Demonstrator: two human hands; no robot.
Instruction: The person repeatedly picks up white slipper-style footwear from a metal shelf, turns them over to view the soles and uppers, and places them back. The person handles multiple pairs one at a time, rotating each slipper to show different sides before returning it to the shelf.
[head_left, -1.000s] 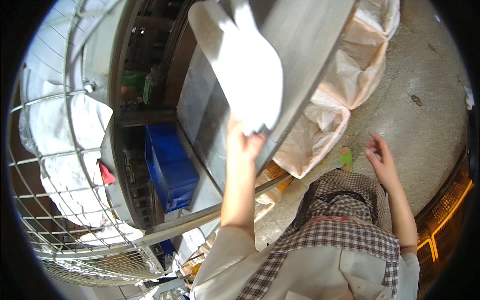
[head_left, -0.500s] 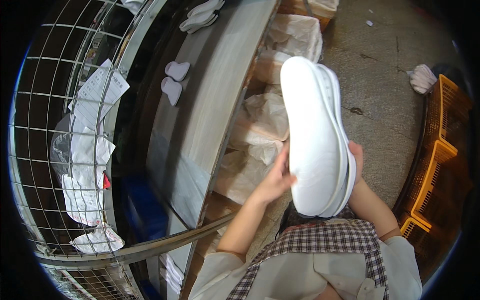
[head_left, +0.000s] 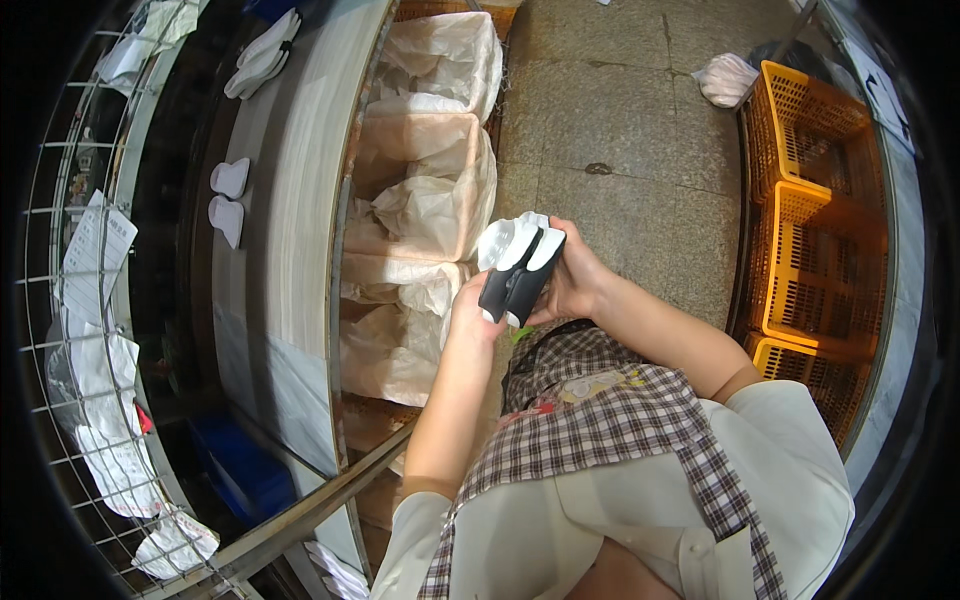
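Between my hands, in front of my apron, is a small stack of white shoe soles with black parts, turned so that their ends point up at me. My left hand is closed round its left side, with the fingers partly hidden. From the right, my right hand grips the other side, its fingers also partly behind the stack. On the long worktable to my left lie a pair of small white sole-shaped pieces and, farther off, a stack of white soles.
Crates lined with pale plastic sheeting stand along the worktable. Yellow plastic crates line the right side, with a white bundle by the far one. A wire grid holding papers and a blue container are at left.
The soles have been tipped from showing their long white face to an end-on position, lower and to the left. Both hands keep hold. My view has shifted to the right.
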